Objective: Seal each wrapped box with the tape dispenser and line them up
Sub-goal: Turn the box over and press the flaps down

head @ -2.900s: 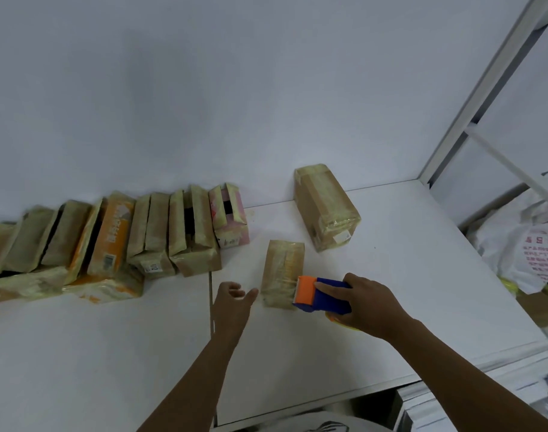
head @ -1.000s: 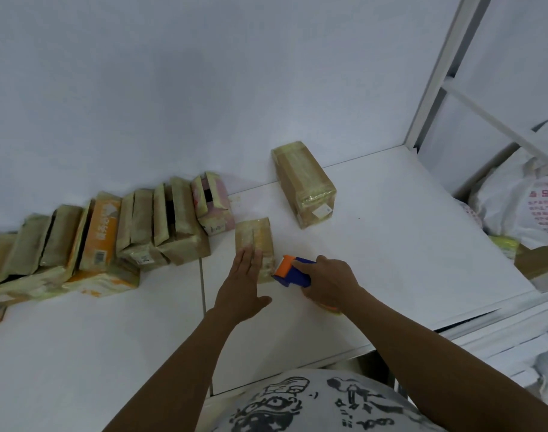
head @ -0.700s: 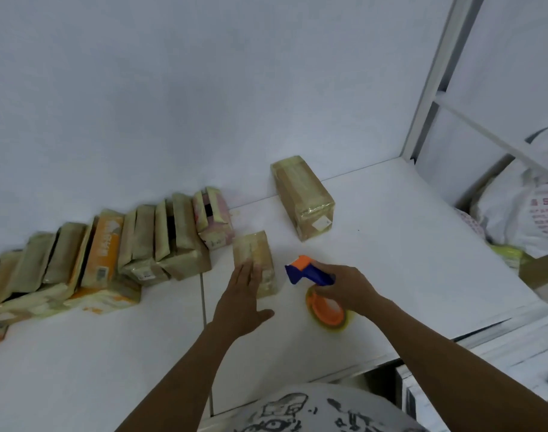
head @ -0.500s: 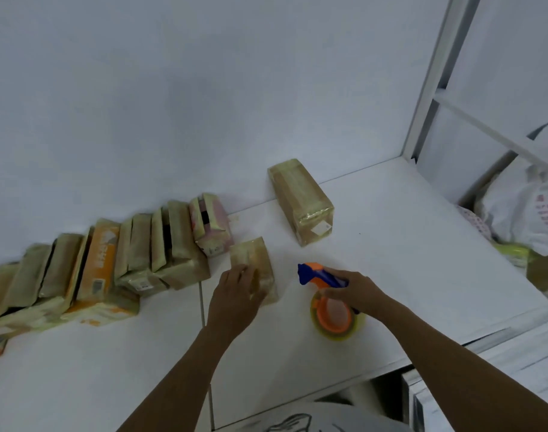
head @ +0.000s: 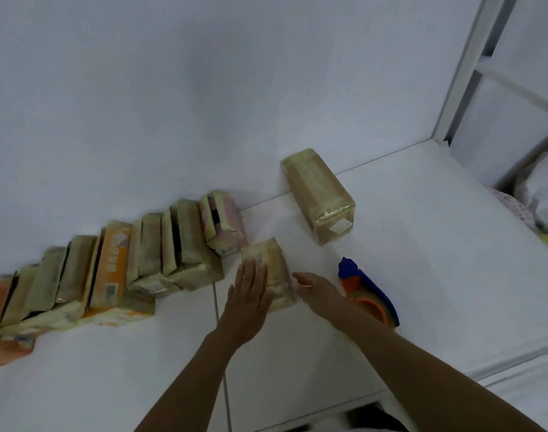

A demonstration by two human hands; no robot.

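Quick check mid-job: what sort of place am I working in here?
Probably a small parcel-packing corner: a row of tape-wrapped cardboard boxes lines the white wall, a blue-and-orange tape dispenser lies on the white table, and a white metal rack frame stands at the right.

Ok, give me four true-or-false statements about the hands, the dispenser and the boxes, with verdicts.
1. The right hand holds the tape dispenser. False: the dispenser lies on the table beside the empty hand.
2. The left hand rests with straight fingers on the small wrapped box. True.
3. The large wrapped box touches the row of boxes. False: it stands apart, to their right.
4. The row of boxes runs along the wall. True.
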